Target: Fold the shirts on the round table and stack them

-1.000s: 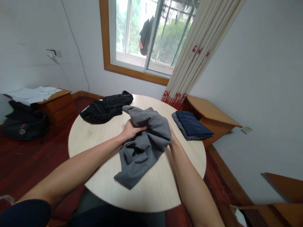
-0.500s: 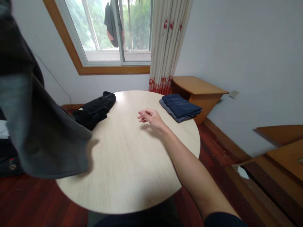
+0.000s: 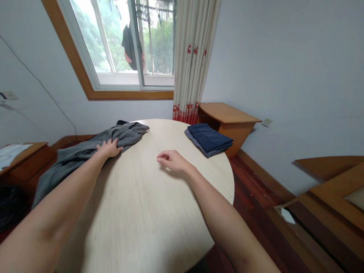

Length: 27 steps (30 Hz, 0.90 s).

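My left hand [image 3: 109, 148] lies with its fingers spread on a dark grey garment [image 3: 82, 149], pressing on its right edge. The garment is loosely laid out and wrinkled along the left side of the round table [image 3: 136, 212], and its near end droops over the edge. What kind of garment it is, I cannot make out. A bit of black cloth [image 3: 121, 122] shows behind its far end. Over the middle of the table, my right hand [image 3: 173, 160] is loosely curled, fingertips near the thumb, holding nothing. Farther right lies a folded stack of dark blue and grey clothes [image 3: 210, 138].
A wooden desk [image 3: 227, 112] stands behind the table at the right, beside a floral curtain [image 3: 190, 68]. White paper lies on a low wooden cabinet [image 3: 34, 153] at the left. Wooden furniture [image 3: 327, 197] stands at the lower right.
The grey garment, hanging in the air at the left before, is now down on the table over the black clothing. My left hand has come into view on it. My right hand's fingers have curled in.
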### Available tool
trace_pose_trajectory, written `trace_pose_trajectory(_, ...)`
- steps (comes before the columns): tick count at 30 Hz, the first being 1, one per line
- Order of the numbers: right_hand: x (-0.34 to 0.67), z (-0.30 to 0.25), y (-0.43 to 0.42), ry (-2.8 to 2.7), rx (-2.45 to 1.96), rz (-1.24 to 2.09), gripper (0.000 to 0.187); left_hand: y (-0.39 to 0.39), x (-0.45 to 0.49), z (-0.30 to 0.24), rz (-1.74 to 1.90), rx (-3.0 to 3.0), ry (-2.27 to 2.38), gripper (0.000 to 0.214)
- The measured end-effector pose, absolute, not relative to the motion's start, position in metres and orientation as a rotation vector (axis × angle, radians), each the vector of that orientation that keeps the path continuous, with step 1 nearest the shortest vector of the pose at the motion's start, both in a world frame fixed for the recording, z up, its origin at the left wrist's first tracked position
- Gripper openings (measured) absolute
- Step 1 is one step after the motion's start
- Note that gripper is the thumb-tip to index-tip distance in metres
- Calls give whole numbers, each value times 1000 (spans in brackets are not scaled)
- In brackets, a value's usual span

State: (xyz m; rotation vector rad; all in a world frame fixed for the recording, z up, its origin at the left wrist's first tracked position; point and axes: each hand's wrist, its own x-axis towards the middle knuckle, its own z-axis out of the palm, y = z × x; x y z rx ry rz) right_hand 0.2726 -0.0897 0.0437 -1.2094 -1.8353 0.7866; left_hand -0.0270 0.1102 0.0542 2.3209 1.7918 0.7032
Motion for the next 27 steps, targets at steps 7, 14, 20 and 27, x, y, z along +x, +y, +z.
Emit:
trace_pose_trajectory(7, 301, 36, -75, -1751, -1322, 558, 19, 79, -4, 46, 603, 2525, 1634, 60)
trace_pose_trajectory(14, 369, 36, -65, -1288, -1553, 102, 26, 10, 22, -1, 593, 2682, 1299, 53)
trace_pose_trajectory(20, 402, 22, -73, -1016, -2045, -265, 36, -5, 13, -15, 424, 2691, 1246, 53)
trace_pose_trajectory(27, 412, 7, -74, -868, -2038, -304, 38, -7, 10, -7, 312, 2641, 1215, 55)
